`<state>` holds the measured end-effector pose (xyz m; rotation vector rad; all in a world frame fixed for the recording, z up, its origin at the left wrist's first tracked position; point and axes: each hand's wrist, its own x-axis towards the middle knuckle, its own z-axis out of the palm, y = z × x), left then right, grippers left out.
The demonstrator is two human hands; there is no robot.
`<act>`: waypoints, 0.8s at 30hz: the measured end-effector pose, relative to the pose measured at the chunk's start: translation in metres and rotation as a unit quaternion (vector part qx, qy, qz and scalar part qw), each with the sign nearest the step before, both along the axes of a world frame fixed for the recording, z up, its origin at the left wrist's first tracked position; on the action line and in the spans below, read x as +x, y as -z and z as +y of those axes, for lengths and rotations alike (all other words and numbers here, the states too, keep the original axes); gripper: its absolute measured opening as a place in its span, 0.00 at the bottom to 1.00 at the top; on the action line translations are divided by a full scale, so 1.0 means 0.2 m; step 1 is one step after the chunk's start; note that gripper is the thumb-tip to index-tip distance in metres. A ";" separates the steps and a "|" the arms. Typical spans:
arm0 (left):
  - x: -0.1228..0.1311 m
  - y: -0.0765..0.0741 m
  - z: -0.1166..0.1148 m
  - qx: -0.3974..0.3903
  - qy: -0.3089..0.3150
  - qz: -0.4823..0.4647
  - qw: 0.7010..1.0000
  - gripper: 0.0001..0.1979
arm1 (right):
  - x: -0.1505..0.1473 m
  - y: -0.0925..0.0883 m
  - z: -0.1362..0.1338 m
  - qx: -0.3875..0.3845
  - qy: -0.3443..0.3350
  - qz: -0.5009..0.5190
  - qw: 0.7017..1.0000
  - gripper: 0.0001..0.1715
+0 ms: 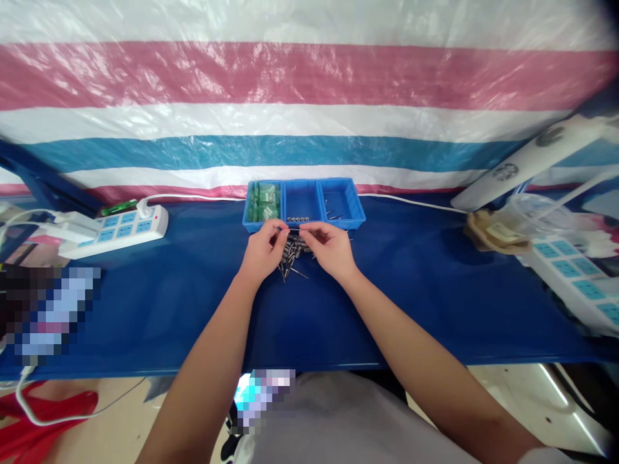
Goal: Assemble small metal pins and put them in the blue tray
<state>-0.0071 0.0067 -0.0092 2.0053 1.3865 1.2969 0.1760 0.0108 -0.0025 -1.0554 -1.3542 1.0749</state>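
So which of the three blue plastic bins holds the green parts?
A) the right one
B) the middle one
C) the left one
C: the green parts fill the left compartment of the row of blue plastic bins; the middle holds a few small dark pieces and the right a few thin pins.

Small metal parts (291,256) under both hands, partly hidden, too small to ID. What the fingers (279,227) pinch: can't tell. Two blurred patches: worktop left (48,309), lap (264,393). Right power strip (578,277) cut off by edge.

Tray (304,222): behind the pin pile (291,254), mid-table (193,309).
Left strip (116,229): far left.
Right strip (575,274): far right.
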 end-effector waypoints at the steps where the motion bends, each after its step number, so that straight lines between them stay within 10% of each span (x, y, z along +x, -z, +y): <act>1: 0.00 0.00 0.00 -0.007 0.001 0.001 1.000 0.08 | 0.00 0.00 0.00 0.002 0.000 -0.001 1.000 0.17; 24: 0.01 0.01 0.01 0.013 -0.022 0.001 1.000 0.11 | -0.01 0.01 0.00 0.009 0.003 -0.014 1.000 0.14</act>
